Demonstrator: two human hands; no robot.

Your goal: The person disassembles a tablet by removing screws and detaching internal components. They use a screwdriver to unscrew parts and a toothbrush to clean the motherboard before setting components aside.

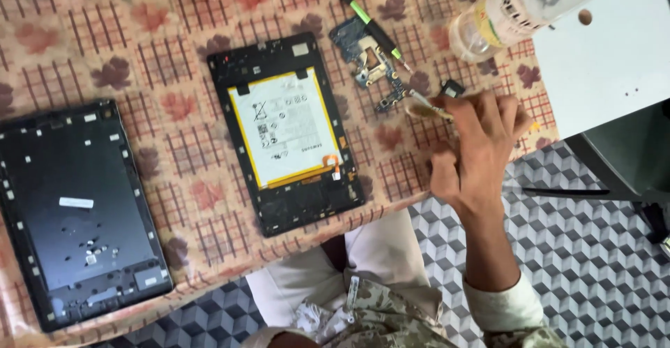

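We see our right hand (474,149) over the table's (174,41) edge, fingers (457,114) pinched together on a small brush (427,109), its tip touching the circuit board (370,65). A green-handled screwdriver (373,30) lies across that board. The opened tablet (289,135) with its white battery lies just beside, the detached back cover (77,212) well apart. Our left hand is out of view.

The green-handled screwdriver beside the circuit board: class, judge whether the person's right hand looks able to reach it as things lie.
Probably yes. The right hand hovers just right of the circuit board, and the screwdriver lies uncovered on the tablecloth above it. Only the clear bottle stands near, off to the right.
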